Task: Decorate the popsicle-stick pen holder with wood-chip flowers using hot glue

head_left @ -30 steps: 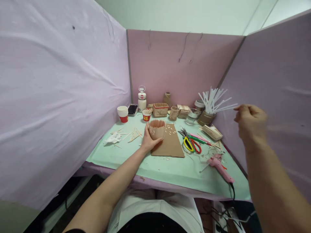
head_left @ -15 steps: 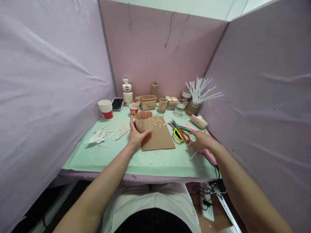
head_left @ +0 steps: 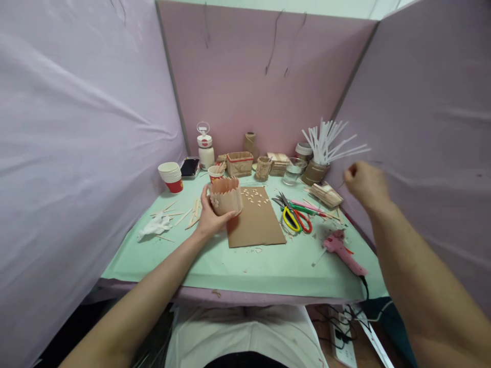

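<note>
My left hand is closed around a small cup built of wooden sticks and holds it tilted just above the left edge of a brown cardboard sheet. My right hand hangs in the air at the right, above the table, with its fingers curled in; what they hold, if anything, is hidden. It is just right of a brown holder full of white sticks. Small wood chips lie on the cardboard.
Yellow and red scissors and a pink glue gun lie right of the cardboard. Paper cups, a phone, a bottle, a glass and stick crafts line the back. Loose sticks and a tissue lie at the left. Cloth walls enclose the green table.
My right hand dropped to the table near the glue gun, then rose again to the right of the white sticks. My left hand kept hold of the stick cup and tilted it.
</note>
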The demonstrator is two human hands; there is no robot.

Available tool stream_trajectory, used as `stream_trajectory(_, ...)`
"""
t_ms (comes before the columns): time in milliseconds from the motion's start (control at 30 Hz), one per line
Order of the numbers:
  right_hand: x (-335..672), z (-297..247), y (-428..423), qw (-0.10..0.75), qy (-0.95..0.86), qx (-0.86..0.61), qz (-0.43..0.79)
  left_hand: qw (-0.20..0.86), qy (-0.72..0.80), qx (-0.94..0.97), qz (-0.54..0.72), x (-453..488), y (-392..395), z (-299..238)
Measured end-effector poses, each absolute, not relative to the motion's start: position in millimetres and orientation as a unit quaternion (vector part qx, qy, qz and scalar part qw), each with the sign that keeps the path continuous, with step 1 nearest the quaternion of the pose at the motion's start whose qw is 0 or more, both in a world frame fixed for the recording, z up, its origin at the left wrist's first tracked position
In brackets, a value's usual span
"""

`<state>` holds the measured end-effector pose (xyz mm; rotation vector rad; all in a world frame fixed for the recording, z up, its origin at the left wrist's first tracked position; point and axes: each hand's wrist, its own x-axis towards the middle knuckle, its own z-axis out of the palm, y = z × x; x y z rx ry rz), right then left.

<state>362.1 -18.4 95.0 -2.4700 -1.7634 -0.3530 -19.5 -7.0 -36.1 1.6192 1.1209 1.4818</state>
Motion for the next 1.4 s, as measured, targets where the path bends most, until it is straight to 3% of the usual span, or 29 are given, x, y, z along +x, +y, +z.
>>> stream_trajectory(233, 341, 62, 16, 0.014, -0.63, -0.775, -0.041, 0.358, 0.427, 0.67, 0.49, -17, 8, -43)
stream_trajectory(467, 257, 17, 41, 0.072, -0.725, -0.684, 0.008, 0.356, 0.441, 0.668, 0.482, -9, 25, -48)
stream_trajectory(700, 226, -10, 73, 0.06, -0.745, -0.661, 0.063, 0.358, 0.456, 0.681, 0.446, -5, 36, -54)
stream_trajectory(1400, 221, -20, 68, 0.094, -0.697, -0.708, 0.068, 0.386, 0.44, 0.697, 0.414, -14, 38, -53)
